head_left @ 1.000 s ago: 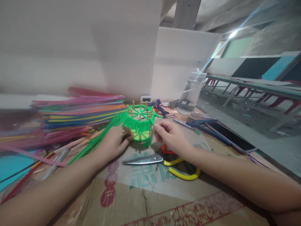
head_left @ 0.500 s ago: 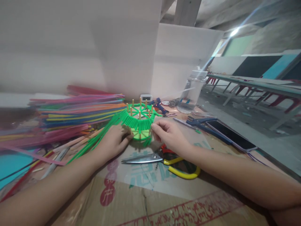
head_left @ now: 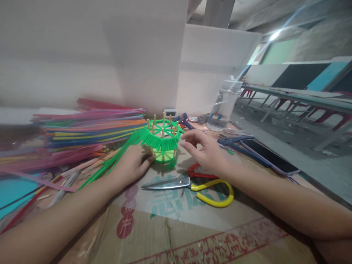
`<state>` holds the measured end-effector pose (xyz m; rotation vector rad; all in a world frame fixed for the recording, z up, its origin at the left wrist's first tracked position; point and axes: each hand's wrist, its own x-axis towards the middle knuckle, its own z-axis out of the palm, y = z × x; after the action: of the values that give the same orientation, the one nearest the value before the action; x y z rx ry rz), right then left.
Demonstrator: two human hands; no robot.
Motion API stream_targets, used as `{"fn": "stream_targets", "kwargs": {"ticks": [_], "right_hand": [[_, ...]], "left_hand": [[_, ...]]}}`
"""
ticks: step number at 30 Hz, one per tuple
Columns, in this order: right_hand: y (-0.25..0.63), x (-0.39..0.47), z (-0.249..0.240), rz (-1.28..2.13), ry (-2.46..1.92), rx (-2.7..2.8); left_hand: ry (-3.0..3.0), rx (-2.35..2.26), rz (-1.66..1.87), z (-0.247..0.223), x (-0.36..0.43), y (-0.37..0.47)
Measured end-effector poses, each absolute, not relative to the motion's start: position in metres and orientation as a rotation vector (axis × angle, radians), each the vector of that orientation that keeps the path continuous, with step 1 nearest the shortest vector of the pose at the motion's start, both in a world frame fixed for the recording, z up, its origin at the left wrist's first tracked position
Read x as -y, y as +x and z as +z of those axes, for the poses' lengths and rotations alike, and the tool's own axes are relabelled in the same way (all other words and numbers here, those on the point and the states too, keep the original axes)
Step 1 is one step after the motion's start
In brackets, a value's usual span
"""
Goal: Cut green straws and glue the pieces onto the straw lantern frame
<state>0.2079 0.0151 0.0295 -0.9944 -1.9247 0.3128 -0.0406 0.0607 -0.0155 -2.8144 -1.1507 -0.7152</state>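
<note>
Green frame [head_left: 162,143]: left hand [head_left: 134,160] resting against its side, grip unclear; right hand [head_left: 205,148] hovering beside, grip parted; light bracing is probably keeping it steady.

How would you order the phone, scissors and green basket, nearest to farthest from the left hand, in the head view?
1. Green basket, just right of the left hand.
2. Scissors, nearer the viewer than the basket.
3. Phone, at far right.
</note>
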Motion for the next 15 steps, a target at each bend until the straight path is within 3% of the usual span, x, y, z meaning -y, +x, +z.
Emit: {"fn": "stream_targets", "kwargs": {"ticks": [6, 15], "right_hand": [[0.219, -0.026, 0.04, -0.199, -0.78, 2.289], [0.215, -0.028, 0.034, -0.108, -0.809, 2.295]], "left_hand": [[-2.8, 1.152, -0.697, -0.015, -0.062, -0.04], [-2.798, 1.165, -0.683, -0.016, -0.062, -0.041]]}}
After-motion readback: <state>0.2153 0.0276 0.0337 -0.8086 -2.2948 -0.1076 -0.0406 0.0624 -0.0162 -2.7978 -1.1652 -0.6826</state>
